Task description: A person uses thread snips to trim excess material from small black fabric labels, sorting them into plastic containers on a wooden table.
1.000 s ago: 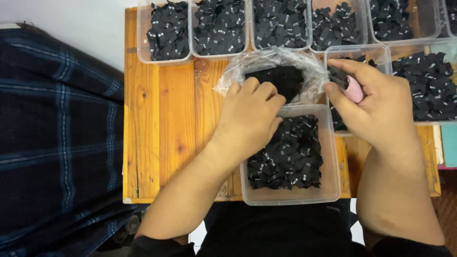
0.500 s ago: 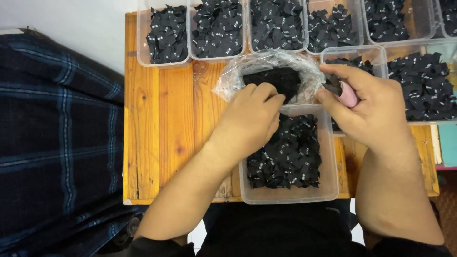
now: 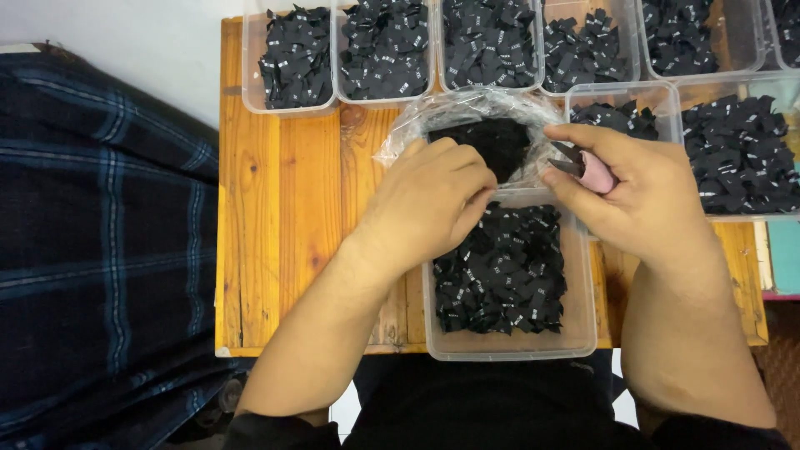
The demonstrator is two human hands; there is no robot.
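A wooden bench (image 3: 283,208) carries a row of clear plastic tubs (image 3: 287,62) filled with small black fabric labels along its far edge, and nearer the person than that row stands one more clear tub (image 3: 508,283) of the same labels. Between the row and this tub lies a clear plastic bag (image 3: 483,125) with a black bundle inside. The left hand (image 3: 433,200) is curled shut, fingertips pinching at the tub's far rim, while the right hand (image 3: 642,196) grips small pink-handled snips (image 3: 587,169) just right of the bag.
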